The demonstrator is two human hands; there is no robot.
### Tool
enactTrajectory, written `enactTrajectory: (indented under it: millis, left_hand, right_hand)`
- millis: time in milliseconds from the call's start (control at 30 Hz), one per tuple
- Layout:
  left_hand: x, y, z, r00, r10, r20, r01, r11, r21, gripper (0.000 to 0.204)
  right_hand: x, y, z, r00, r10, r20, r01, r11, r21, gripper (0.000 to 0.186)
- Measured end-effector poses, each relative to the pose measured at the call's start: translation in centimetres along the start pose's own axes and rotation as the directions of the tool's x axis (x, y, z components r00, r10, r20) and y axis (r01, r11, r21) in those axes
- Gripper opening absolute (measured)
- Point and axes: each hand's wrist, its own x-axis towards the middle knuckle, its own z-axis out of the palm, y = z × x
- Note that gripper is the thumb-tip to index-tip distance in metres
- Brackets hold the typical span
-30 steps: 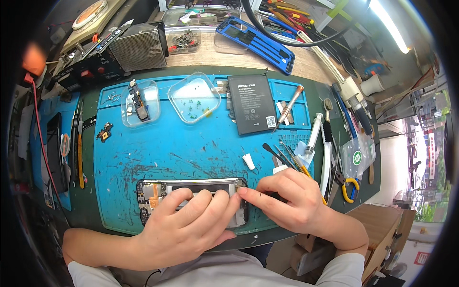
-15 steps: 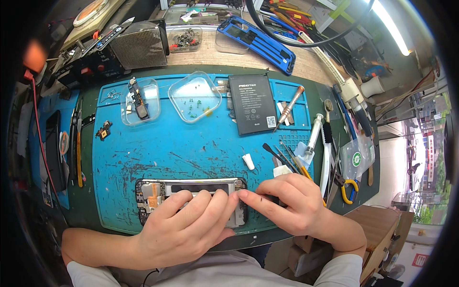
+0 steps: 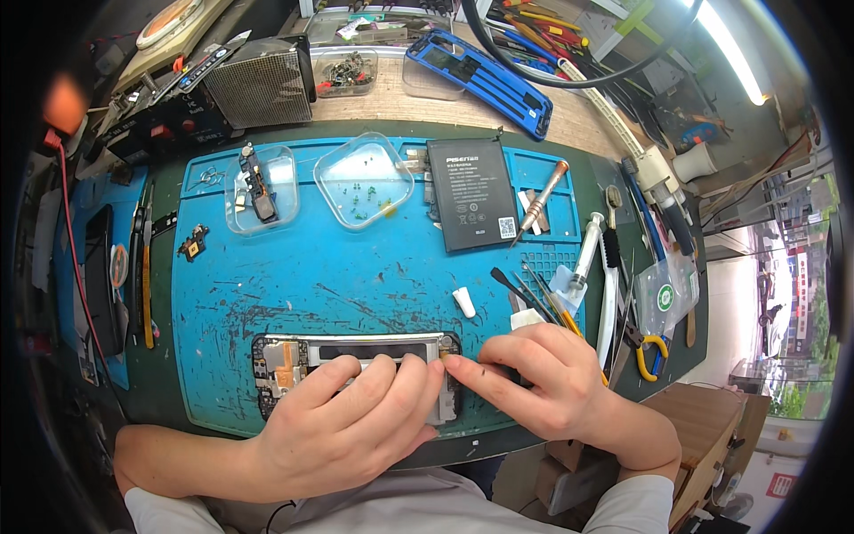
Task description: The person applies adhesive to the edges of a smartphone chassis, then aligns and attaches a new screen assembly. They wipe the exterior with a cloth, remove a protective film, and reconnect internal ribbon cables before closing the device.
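An opened phone [image 3: 285, 354] lies lengthwise on the blue work mat [image 3: 240, 303], its inner boards and a dark strip showing. My left hand [image 3: 356, 414] bends over its middle and right part, the thumb low at the near edge and the fingertips toward the right end; it is closed on the phone. My right hand [image 3: 543, 383] comes in from the right. Its index finger is stretched out, the tip touching the phone's upper right corner beside the left index fingertip. Its other fingers curl apart from that one and hold nothing visible; the thumb is hidden.
Beyond the phone lie a black battery [image 3: 469, 191], a screwdriver [image 3: 540, 203], a clear tray [image 3: 362, 182] with tiny green pieces and another tray [image 3: 264, 221] with phone parts. Tweezers [image 3: 543, 289], a syringe [image 3: 587, 249] and yellow-handled pliers [image 3: 654, 356] stand right. A blue phone shell [image 3: 480, 80] lies behind.
Both hands keep nearly the same place at the phone's right end, with only a slight shift of the fingers. The objects on the mat stay put.
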Motion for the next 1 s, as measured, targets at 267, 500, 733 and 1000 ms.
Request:
enactTrajectory:
  millis: [267, 500, 733, 1000]
  left_hand:
    - [-0.01, -0.07, 0.14, 1.000, 0.022, 0.007, -0.022, 0.999, 0.035, 0.050]
    - [0.17, 0.03, -0.09, 0.999, 0.008, 0.032, -0.009, 1.000, 0.028, 0.050]
    - [0.30, 0.03, -0.19, 0.999, -0.003, 0.033, 0.003, 1.000, 0.008, 0.049]
    - [0.46, -0.19, -0.31, 0.999, 0.008, 0.041, -0.008, 1.000, -0.011, 0.051]
  right_hand:
    - [-0.12, 0.14, 0.20, 1.000, -0.004, -0.018, 0.005, 1.000, 0.015, 0.043]
    - [-0.13, 0.46, 0.21, 0.999, 0.037, -0.008, -0.036, 0.993, 0.113, 0.038]
    - [-0.09, 0.46, 0.20, 0.999, 0.044, -0.001, -0.044, 0.993, 0.114, 0.039]
    - [-0.63, 0.46, 0.32, 0.972, 0.199, -0.123, -0.164, 0.954, 0.252, 0.041]
